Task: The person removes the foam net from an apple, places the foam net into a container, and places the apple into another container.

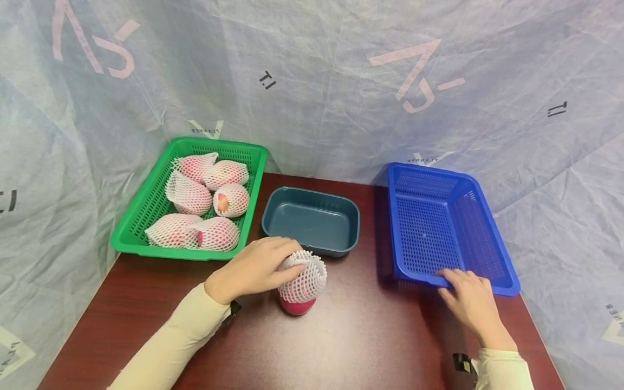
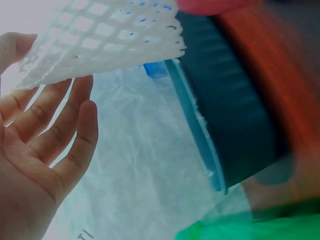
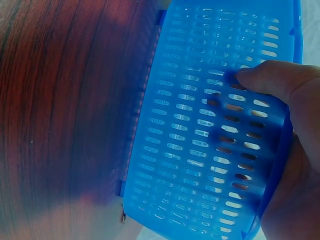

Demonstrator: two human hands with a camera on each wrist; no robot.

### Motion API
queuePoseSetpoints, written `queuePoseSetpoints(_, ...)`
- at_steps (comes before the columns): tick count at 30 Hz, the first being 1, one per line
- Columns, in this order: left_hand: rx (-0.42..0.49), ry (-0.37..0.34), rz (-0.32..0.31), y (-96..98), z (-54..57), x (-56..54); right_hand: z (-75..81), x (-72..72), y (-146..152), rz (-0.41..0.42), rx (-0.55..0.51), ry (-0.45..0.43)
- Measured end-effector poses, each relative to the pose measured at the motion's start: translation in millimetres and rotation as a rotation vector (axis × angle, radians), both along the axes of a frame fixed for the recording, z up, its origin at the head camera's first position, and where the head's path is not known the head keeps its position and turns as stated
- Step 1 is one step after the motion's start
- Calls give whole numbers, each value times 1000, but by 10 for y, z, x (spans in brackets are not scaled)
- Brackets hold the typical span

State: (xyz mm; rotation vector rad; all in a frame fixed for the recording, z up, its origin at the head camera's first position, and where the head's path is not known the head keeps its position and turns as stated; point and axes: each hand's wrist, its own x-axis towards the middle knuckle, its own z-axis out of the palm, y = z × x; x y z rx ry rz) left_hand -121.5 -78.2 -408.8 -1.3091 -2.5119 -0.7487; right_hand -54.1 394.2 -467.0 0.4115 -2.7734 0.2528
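My left hand (image 1: 263,266) pinches the white foam net (image 1: 306,279) in front of the dark teal basin, fingers behind it and thumb in front. The smooth red underside of a round fruit (image 1: 297,306) shows below the net, over the table. In the left wrist view the net (image 2: 105,37) looks partly see-through, and the red fruit (image 2: 220,5) is cut off at the top edge. On the right, my right hand (image 1: 470,303) grips the near rim of the blue basket (image 1: 400,227), thumb on the outer wall and fingers over the rim.
A green basket (image 1: 141,203) at the left holds several netted reddish fruits (image 1: 190,197). The teal basin (image 1: 312,219) stands between the baskets, with nothing visible in it. A printed grey cloth (image 1: 322,97) hangs behind the brown table (image 1: 356,330).
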Motion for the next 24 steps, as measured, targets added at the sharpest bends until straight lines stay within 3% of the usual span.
queuePoseSetpoints(7, -38, 100, -18, -9, 370, -179, 9, 2, -6, -1, 1, 0)
queuePoseSetpoints(11, -90, 179, -24, 26, 631, -355, 10, 2, -4, -3, -1, -6)
queuePoseSetpoints(14, -124, 214, 5, 82, 753, -523, -1, -1, 3, -5, -4, -8)
queuePoseSetpoints(19, -235, 216, 93, 235, 742, -834, -23, -4, 12, -10, -2, -5)
queuePoseSetpoints(24, -423, 187, 156, 437, 531, -1131, -30, -1, 1, -8, -7, 2)
